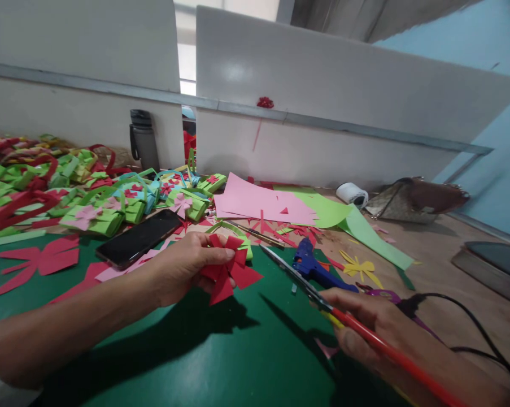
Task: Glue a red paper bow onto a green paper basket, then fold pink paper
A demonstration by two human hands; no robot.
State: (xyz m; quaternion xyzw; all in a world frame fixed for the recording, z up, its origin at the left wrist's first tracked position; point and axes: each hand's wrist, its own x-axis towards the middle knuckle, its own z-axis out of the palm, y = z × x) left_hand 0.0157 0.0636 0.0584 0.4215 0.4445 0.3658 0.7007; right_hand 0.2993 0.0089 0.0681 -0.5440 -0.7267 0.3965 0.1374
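Note:
My left hand [186, 265] pinches a red paper flower [228, 272] above the dark green sheet [204, 350], its petals fanning out to the right. In my right hand [365, 328] I grip red-handled scissors [318, 297]; their metal blades point up and left toward the flower, a short gap from it. A blue glue gun [312, 265] lies just beyond the scissors' blades.
A black phone [138, 237] lies left of the flower. Several green and red paper baskets [97, 212] are piled at the left. Pink [255, 200] and green paper sheets [348, 217], a white tape roll [352, 194], a brown bag [415, 198] and a black cable [475, 316] lie at the right. White dividers stand behind.

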